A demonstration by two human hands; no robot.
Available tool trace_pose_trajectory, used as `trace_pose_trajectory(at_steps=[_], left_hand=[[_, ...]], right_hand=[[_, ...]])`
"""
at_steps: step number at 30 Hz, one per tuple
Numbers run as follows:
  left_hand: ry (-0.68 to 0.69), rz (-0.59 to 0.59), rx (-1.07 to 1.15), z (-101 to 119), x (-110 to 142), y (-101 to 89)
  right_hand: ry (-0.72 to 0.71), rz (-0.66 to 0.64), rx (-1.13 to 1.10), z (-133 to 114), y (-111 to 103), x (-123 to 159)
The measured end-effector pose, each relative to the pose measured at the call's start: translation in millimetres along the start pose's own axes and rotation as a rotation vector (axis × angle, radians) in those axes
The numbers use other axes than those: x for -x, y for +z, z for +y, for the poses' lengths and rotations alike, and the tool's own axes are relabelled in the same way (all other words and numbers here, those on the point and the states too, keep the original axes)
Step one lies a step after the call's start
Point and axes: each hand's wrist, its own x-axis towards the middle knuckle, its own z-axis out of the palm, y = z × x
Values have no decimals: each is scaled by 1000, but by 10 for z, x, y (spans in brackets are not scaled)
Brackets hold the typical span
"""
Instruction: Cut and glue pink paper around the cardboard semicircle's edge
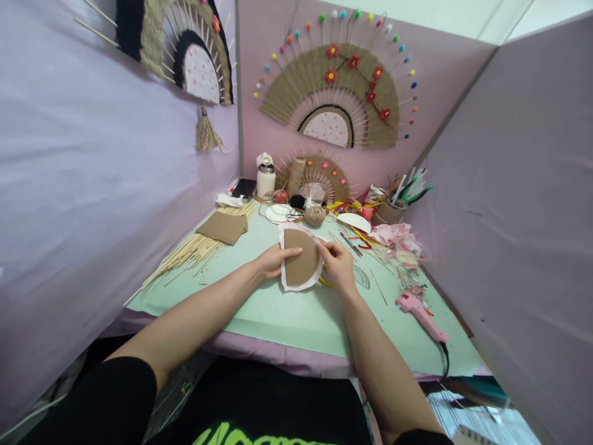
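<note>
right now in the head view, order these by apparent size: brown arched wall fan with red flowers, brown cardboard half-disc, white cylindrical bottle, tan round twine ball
1. Wall fan
2. Half-disc, nearest the camera
3. Bottle
4. Twine ball

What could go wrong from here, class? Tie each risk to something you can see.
The fabric might pucker or shift where the right hand pinches it at the curved edge of the cardboard half-disc.

The pink glue gun could be dragged if something catches its cord, which hangs over the table's edge; if hot, it might burn someone.
</note>
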Motion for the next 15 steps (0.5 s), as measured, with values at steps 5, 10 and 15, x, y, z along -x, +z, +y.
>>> trace_pose_trajectory(at_steps=[5, 10, 15], left_hand=[[12, -17, -21, 23, 12, -11], [5, -44, -48, 78, 41, -8], [2, -56, -39, 111, 55, -4]], right_hand=[[170, -28, -220, 49, 4, -25], [426, -247, -590, 49, -38, -54], [402, -230, -687, 9, -70, -62]])
